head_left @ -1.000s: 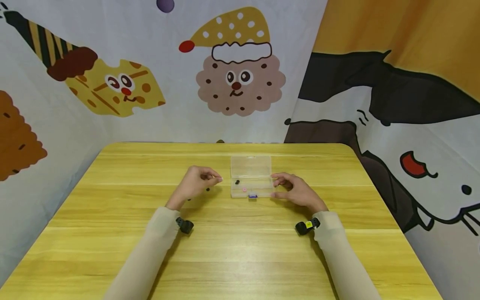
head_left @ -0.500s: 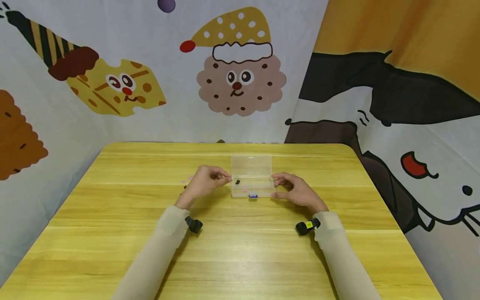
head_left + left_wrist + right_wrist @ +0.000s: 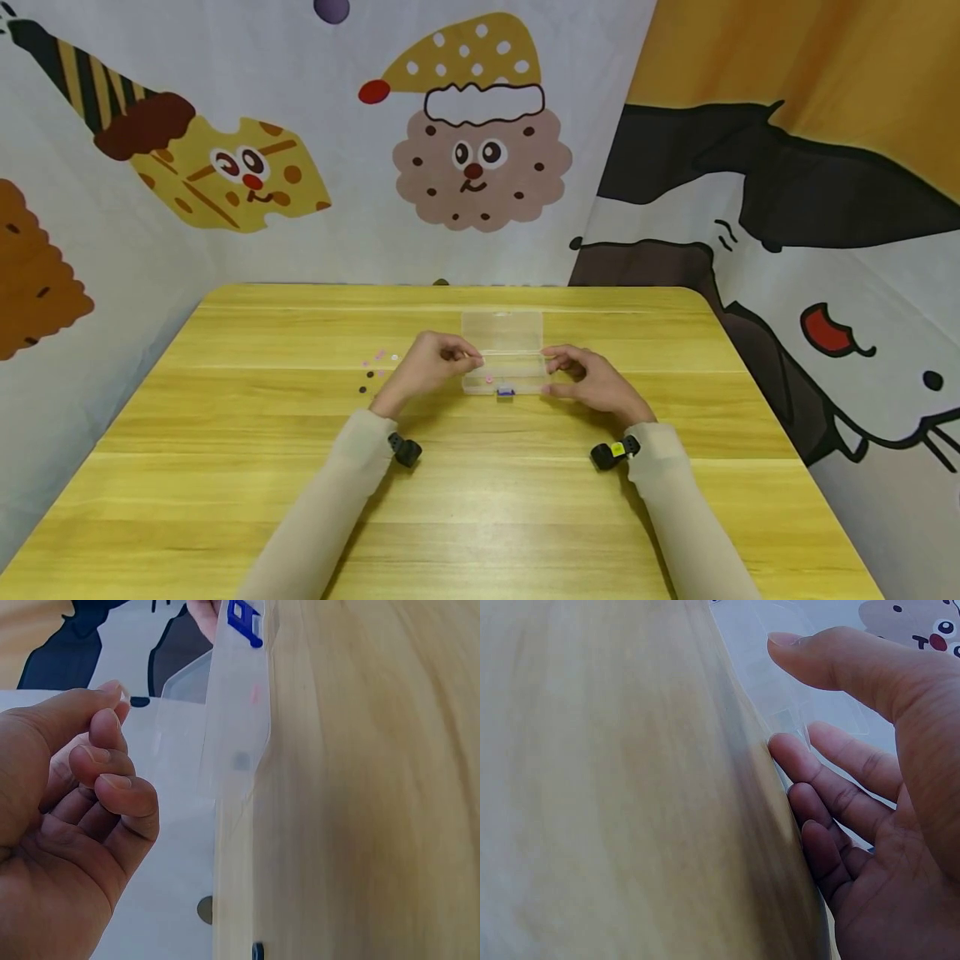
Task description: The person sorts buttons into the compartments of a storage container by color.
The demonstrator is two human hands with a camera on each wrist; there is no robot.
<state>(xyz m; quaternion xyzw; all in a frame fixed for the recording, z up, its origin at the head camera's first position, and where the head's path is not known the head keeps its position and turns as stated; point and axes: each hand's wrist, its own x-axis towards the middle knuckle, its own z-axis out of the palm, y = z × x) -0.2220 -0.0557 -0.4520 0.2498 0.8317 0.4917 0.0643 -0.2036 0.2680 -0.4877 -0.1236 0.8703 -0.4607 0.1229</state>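
A clear plastic box (image 3: 517,385) lies with its lid (image 3: 501,333) back and a blue latch (image 3: 506,392) at its front. Inside, a pink piece (image 3: 490,380) shows. Over the box's left part, my left hand (image 3: 435,367) pinches a tiny white piece (image 3: 124,695) between thumb and forefinger; its exact kind is too small to tell. The left hand blocks the head view of the box's left end, where a dark spot (image 3: 241,760) shows through the wall in the left wrist view. My right hand (image 3: 592,382) holds the box's right end between thumb and fingers.
Left of the box, several small round pieces lie loose on the wooden table (image 3: 480,517): pink (image 3: 380,355), white (image 3: 395,357) and black (image 3: 363,389). A cartoon-printed cloth (image 3: 300,250) hangs behind the table's far edge.
The left hand has moved right with the white piece, from beside the box to above its left part, uncovering the loose pieces on the table. The right hand and box have stayed put.
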